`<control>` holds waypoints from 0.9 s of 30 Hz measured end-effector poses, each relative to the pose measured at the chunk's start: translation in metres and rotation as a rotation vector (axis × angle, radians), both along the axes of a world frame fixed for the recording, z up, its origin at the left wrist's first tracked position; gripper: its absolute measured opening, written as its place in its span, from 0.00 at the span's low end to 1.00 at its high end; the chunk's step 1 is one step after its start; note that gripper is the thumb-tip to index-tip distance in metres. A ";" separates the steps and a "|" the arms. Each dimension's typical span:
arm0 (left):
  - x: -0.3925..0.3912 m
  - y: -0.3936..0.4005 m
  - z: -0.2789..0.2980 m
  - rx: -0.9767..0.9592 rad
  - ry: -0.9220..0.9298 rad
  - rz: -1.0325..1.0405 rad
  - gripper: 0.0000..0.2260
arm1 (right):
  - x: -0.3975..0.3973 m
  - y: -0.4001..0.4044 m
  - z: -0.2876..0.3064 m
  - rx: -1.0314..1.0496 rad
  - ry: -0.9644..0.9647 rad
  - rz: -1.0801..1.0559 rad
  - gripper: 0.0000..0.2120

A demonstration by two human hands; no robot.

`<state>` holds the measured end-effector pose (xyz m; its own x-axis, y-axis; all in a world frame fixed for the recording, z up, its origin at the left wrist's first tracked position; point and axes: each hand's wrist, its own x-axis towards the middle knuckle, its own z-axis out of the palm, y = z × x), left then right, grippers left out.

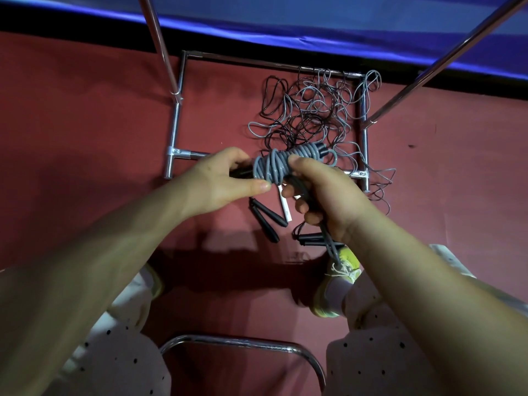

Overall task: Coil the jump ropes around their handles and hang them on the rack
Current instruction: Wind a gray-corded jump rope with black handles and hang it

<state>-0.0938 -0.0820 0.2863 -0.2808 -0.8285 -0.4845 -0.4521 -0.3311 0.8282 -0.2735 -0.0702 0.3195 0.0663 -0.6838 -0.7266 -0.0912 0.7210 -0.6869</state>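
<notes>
Now both hands (225, 181) (323, 201) grip coiled grey rubbery rope (274, 167).

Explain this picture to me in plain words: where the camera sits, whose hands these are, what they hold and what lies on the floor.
The one picture comes from a camera worn on a person's head, looking down at their own two bare hands; no machine is involved. The left hand grips one end of a grey jump rope bundle, rope already wound round its dark handles. The right hand holds the other side, and a loose length of the same rope runs down through it. Below, on the red floor, lies a tangled pile of ropes inside the base frame of a metal rack. A few loose black handles lie nearer the person's feet. Nothing hangs on the visible rack bars.
</notes>
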 end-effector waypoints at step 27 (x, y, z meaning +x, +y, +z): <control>0.004 -0.008 0.000 0.240 0.384 0.343 0.06 | -0.014 -0.004 0.002 -0.124 0.002 0.247 0.10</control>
<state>-0.0893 -0.0903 0.2860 -0.2085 -0.7828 -0.5863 0.0334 -0.6048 0.7957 -0.2871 -0.0744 0.3219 0.2409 -0.7308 -0.6387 -0.2555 0.5871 -0.7681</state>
